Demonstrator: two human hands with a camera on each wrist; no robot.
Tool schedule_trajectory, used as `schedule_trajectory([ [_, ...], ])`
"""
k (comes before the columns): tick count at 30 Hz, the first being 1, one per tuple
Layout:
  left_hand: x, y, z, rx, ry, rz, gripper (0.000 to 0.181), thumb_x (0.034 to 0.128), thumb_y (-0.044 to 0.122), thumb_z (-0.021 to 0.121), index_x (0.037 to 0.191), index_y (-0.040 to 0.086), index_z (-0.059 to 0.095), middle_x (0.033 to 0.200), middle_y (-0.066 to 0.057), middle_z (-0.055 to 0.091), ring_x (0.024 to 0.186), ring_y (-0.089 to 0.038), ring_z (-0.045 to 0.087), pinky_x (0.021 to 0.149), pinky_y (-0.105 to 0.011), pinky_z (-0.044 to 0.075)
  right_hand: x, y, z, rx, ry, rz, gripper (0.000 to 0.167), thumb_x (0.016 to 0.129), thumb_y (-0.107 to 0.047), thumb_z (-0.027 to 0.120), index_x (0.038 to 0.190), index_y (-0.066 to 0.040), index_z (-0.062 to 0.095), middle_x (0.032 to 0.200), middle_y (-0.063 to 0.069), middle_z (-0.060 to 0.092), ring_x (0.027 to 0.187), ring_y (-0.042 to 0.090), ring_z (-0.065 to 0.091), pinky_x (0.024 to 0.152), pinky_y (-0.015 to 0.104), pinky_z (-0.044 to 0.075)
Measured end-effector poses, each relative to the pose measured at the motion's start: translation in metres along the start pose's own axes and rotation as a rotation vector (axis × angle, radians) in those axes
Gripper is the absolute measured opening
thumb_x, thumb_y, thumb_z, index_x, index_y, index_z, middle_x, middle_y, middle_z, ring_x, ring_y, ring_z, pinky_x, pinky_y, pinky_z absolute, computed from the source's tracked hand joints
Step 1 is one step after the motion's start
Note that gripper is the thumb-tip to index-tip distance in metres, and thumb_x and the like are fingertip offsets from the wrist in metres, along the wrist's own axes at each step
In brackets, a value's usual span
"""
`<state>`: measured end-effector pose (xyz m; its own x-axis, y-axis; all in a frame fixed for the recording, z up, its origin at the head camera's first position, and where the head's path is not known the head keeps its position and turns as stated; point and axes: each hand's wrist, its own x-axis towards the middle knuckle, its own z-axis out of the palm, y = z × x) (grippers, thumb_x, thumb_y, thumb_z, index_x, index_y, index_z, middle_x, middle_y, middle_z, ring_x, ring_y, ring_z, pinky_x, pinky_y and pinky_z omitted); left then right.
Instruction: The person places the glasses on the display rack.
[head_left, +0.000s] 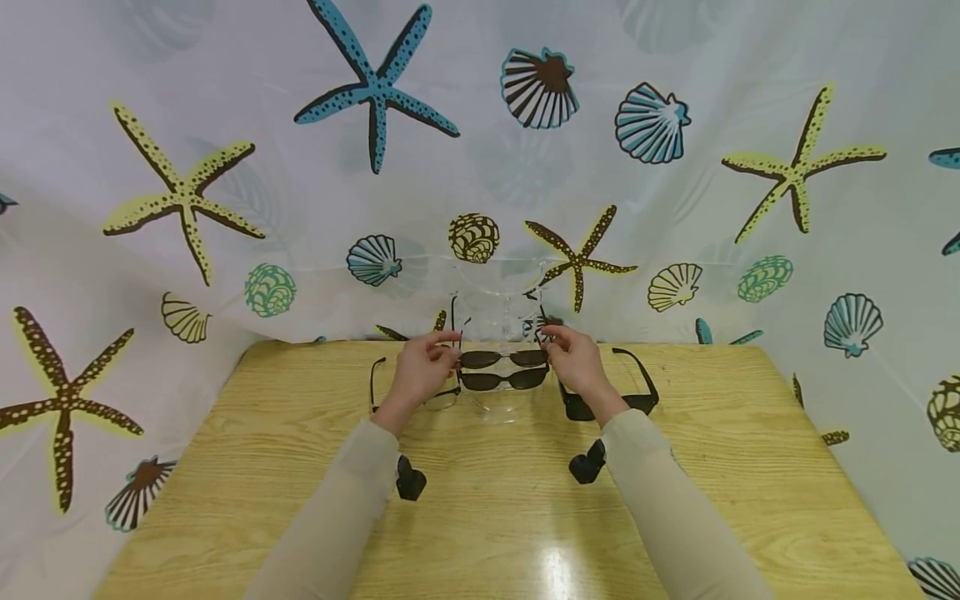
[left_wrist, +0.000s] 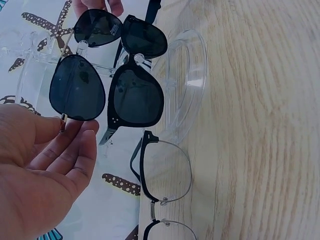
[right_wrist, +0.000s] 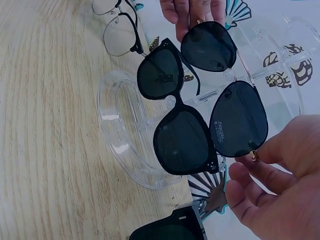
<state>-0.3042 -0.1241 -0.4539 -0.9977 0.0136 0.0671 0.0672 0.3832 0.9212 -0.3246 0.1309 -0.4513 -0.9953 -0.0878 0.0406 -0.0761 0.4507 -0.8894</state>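
Thin-framed aviator sunglasses [head_left: 482,359] [left_wrist: 77,87] [right_wrist: 239,119] sit on a clear plastic stand [head_left: 501,410] [left_wrist: 196,75] [right_wrist: 112,125], just above black-framed sunglasses [head_left: 504,380] [left_wrist: 136,95] [right_wrist: 184,142] on the same stand. My left hand [head_left: 422,368] [left_wrist: 47,165] pinches the aviators' left hinge between thumb and fingers. At the opposite hinge, my right hand [head_left: 576,360] [right_wrist: 280,185] pinches the frame in the same way, its other fingers curved below. The aviators' nose bridge lies at a clear peg of the stand.
Clear-lensed glasses [head_left: 441,400] [left_wrist: 167,170] [right_wrist: 120,35] lie on the wooden table [head_left: 480,500] left of the stand. Black sunglasses [head_left: 641,403] [right_wrist: 167,231] lie to its right. A patterned cloth [head_left: 465,167] hangs behind the table.
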Motion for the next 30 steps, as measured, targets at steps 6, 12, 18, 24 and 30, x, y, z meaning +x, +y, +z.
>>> schedule_trajectory([
  [6,0.0,0.001,0.0,0.003,-0.002,0.008,0.033,0.1083,0.009,0.059,0.14,0.005,0.066,0.118,-0.024,0.077,0.107,-0.042,0.074,0.093,-0.05,0.062,0.002,0.002,-0.001,-0.023,0.001,-0.003,0.04,0.109,-0.007,0.047,0.146,-0.004,0.061,0.131,0.023,0.072,0.08,0.023,0.063,0.058,0.025,0.036],
  [12,0.001,-0.001,0.0,-0.008,0.006,0.018,0.033,0.108,0.008,0.06,0.14,0.004,0.066,0.118,-0.026,0.076,0.107,-0.042,0.074,0.095,-0.054,0.06,0.003,0.002,-0.001,-0.027,0.003,-0.015,0.04,0.109,-0.006,0.046,0.146,-0.004,0.062,0.129,0.024,0.072,0.075,0.015,0.059,0.059,0.026,0.038],
  [18,0.001,-0.003,0.001,-0.017,0.021,0.018,0.033,0.1075,0.01,0.062,0.139,0.006,0.068,0.117,-0.025,0.077,0.104,-0.04,0.074,0.095,-0.055,0.06,0.003,0.003,-0.003,-0.031,-0.01,-0.022,0.041,0.11,-0.007,0.045,0.147,-0.005,0.061,0.129,0.024,0.072,0.069,0.013,0.055,0.058,0.026,0.037],
  [24,0.001,-0.005,-0.001,0.012,0.042,0.051,0.033,0.1073,0.011,0.062,0.14,0.007,0.069,0.115,-0.022,0.078,0.104,-0.038,0.075,0.086,-0.039,0.063,0.001,0.001,-0.006,-0.085,-0.003,-0.055,0.041,0.111,-0.009,0.045,0.148,-0.007,0.061,0.13,0.024,0.07,0.062,0.017,0.049,0.057,0.028,0.037],
  [30,-0.013,-0.005,-0.015,0.109,0.053,0.084,0.038,0.108,0.019,0.063,0.145,0.011,0.065,0.124,-0.019,0.076,0.114,-0.035,0.074,0.085,-0.04,0.061,-0.008,-0.002,-0.01,-0.085,0.105,-0.051,0.039,0.111,-0.018,0.05,0.146,-0.007,0.062,0.136,0.022,0.066,0.117,0.037,0.066,0.087,0.047,0.056],
])
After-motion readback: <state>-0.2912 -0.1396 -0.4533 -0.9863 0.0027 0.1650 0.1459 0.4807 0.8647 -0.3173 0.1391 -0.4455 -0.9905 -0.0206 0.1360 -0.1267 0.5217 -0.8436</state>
